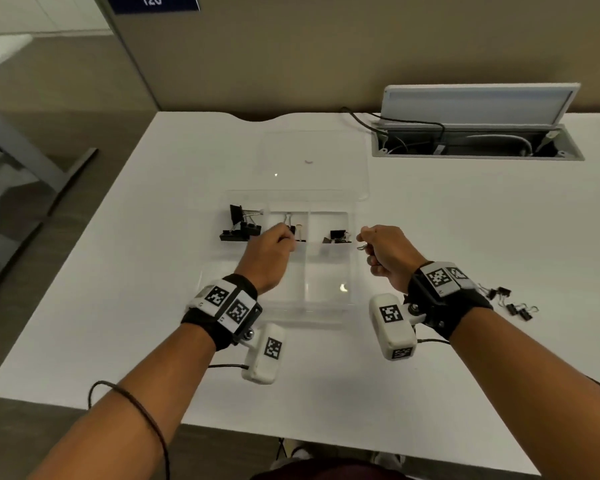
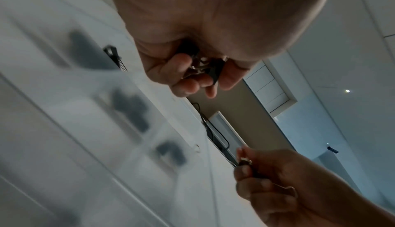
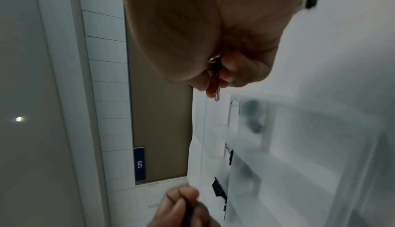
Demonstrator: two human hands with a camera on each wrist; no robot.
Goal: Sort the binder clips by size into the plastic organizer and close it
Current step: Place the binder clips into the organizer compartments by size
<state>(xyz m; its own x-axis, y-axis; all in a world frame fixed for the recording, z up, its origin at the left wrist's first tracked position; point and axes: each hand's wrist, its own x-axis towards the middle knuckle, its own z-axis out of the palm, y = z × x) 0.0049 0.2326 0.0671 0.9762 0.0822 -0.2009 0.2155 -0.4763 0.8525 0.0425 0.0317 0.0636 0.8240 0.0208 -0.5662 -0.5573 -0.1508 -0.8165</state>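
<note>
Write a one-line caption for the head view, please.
Both hands hold binder clips, left hand over the open organizer, right hand beside it; loose clips wait on the table.

White table (image 1: 118, 306) with organizer (image 1: 326, 306), loose clips (image 1: 513, 303)

Your right hand (image 3: 213, 41) pinches a binder clip (image 3: 216, 78), its wire loop poking past your fingertips, above the organizer (image 3: 299, 146) (blurred). Left hand (image 3: 181, 207) sits bottom edge, gripping something dark. Blue "120" sign (image 3: 140, 164) on the wall.

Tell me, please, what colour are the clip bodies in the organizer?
Black clip bodies, seen best in the head view.
</note>
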